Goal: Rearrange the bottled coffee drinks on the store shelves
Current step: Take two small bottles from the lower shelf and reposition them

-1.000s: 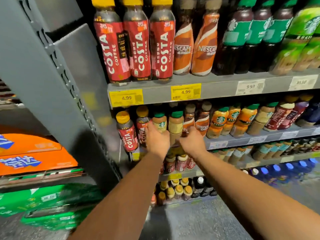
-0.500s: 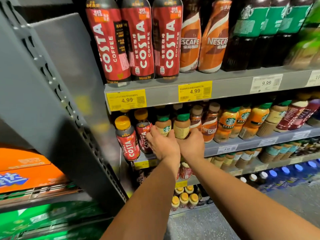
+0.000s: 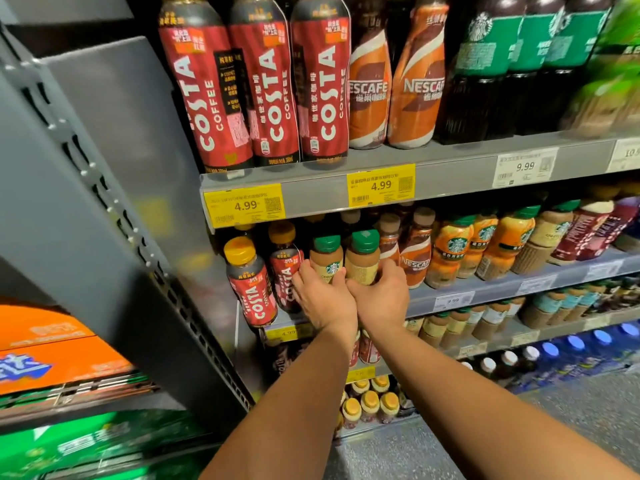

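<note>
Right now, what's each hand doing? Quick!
Left hand: closed around the green-capped Starbucks bottle.
Right hand: closed around the second green-capped bottle beside it.

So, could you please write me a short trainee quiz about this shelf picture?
1. True or false: the left hand and right hand each have a grip on a green-capped bottle.
2. What price do both yellow tags show?
3. Right of the three big Costa bottles stand: A) Nescafe bottles B) cans C) cartons

Key: 1 true; 2 4.99; 3 A
</note>
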